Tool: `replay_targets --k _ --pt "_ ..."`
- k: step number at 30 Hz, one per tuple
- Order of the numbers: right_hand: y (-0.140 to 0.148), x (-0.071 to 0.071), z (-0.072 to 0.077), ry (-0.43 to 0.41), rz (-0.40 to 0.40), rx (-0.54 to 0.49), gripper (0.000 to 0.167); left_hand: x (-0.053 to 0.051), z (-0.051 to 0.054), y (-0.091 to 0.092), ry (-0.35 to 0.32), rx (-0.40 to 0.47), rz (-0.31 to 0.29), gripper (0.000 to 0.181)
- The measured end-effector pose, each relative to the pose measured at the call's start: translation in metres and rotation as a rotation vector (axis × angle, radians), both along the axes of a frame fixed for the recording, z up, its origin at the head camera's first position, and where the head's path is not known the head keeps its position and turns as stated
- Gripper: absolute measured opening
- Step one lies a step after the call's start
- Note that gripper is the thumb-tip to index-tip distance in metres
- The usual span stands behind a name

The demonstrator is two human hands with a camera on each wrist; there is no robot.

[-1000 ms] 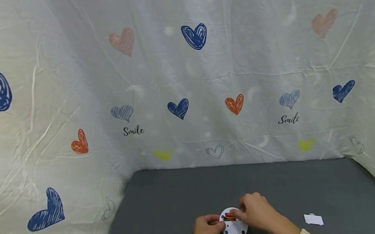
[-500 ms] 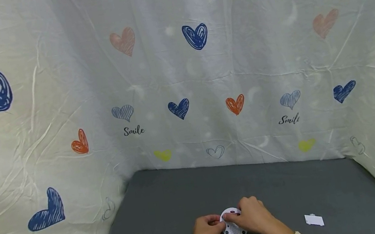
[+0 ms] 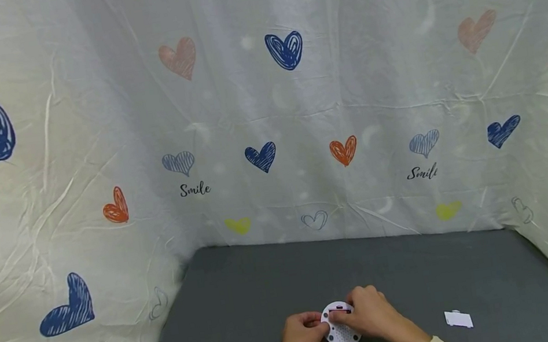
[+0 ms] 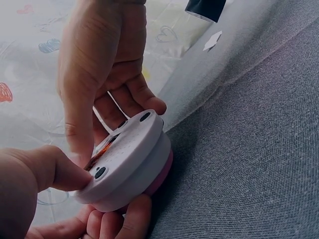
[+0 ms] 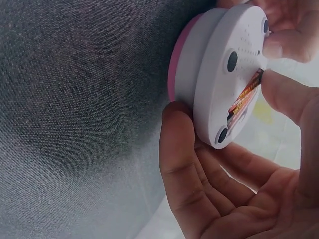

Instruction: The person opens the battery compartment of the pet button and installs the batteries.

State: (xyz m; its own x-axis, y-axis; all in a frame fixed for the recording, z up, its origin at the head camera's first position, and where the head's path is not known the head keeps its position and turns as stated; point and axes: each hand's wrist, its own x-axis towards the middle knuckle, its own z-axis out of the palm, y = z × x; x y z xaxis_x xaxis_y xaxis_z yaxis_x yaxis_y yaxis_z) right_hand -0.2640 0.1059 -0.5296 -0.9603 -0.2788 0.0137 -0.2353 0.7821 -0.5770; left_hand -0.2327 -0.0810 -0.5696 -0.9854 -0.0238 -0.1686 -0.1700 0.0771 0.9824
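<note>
A round white device with a pink far edge is turned with its perforated base and dark round feet facing up. My left hand grips its left rim, thumb on the base and fingers below. From the right, my right hand holds it, fingers about the rim and thumb pressing at the open battery compartment. Orange-and-black batteries lie in that compartment, seen in the right wrist view; the thumb hides part of them in the head view.
A small white battery cover with tabs lies on the dark grey tabletop to the right. A pale curtain printed with hearts hangs behind and at both sides.
My right thumb has moved left across the battery compartment and now covers most of the batteries in the head view. My left hand and the device stay almost in place.
</note>
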Motion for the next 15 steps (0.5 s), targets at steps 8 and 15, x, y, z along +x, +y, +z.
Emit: replay_targets --k 8,15 --pt "0.006 -0.0041 -0.0008 -0.023 0.026 -0.059 0.029 -0.0003 -0.0013 -0.0001 0.003 0.014 -0.027 0.03" --pt "0.0089 -0.0063 -0.0009 -0.048 0.062 -0.091 0.024 0.0 0.0006 -0.0002 -0.006 0.01 -0.022 0.031"
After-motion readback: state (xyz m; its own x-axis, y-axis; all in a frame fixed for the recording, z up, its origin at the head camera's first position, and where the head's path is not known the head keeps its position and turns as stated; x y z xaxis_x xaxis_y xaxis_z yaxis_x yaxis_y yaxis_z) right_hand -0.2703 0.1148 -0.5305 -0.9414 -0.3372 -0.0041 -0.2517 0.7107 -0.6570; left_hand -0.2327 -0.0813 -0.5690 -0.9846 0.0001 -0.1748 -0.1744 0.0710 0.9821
